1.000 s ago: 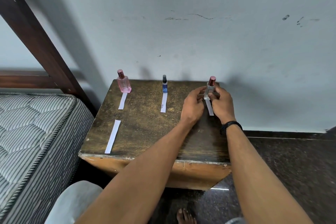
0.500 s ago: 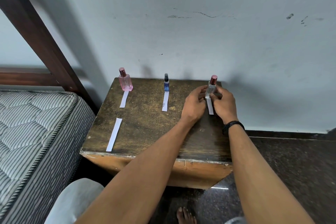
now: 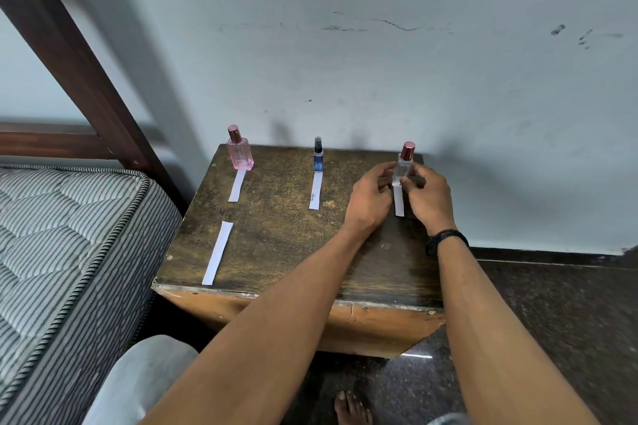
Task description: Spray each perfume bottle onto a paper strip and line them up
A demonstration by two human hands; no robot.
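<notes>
You are pinching the clear bottle (image 3: 403, 169) low on its body with both hands: your left hand (image 3: 369, 198) is closing on it from one side and your right hand (image 3: 428, 197) from the other, fingers curled round the glass. It is standing upright at the back right of the desk (image 3: 283, 245), at the far end of its paper strip (image 3: 399, 202), which is lying between your hands.

The bottle is looking small, light and rigid, and probably glass, so it is likely fragile and slick under dry fingertips. Being tall and narrow, it is going to tip easily. You are better off taking it round the flat sides of the body, below the rose cap (image 3: 408, 150), than by the cap, which may pull off.

The strip is thin, limp paper. It is going to slide or lift at the slightest nudge, so press it flat with a fingertip, not at its edge.

The pink bottle (image 3: 239, 152) and the blue bottle (image 3: 318, 157) are standing at the heads of their own strips, well apart along the back edge. A spare strip (image 3: 217, 253) is lying near the front left corner.
</notes>
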